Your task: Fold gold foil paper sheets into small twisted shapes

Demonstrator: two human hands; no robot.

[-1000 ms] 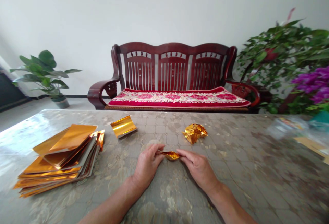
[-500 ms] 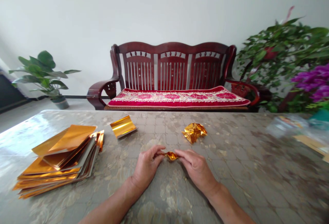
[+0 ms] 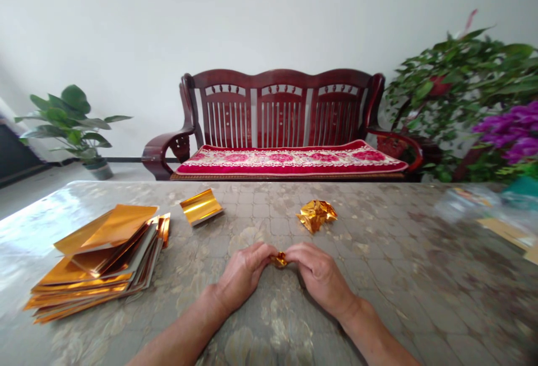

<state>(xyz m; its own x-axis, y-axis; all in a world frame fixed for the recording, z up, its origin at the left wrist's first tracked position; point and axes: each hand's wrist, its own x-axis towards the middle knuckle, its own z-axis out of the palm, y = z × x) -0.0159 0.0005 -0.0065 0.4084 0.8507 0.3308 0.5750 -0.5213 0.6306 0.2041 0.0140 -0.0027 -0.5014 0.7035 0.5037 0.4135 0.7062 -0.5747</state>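
Note:
A small crumpled piece of gold foil paper is pinched between my two hands, just above the near middle of the table. My left hand closes on its left end and my right hand on its right end. The fingers hide most of the piece. Beyond my right hand lies a larger crumpled gold foil piece. A single curled gold foil sheet rests past my left hand. Off to the left is a stack of gold foil sheets, unevenly piled.
The table has a patterned grey-brown cover. Clear plastic packaging and a tan card piece sit at its right side. Behind the table stands a dark wooden bench. Potted plants flank it, one at left.
My hands have come closer together, and less of the small foil piece shows between them. My left fingers have closed further over its left end.

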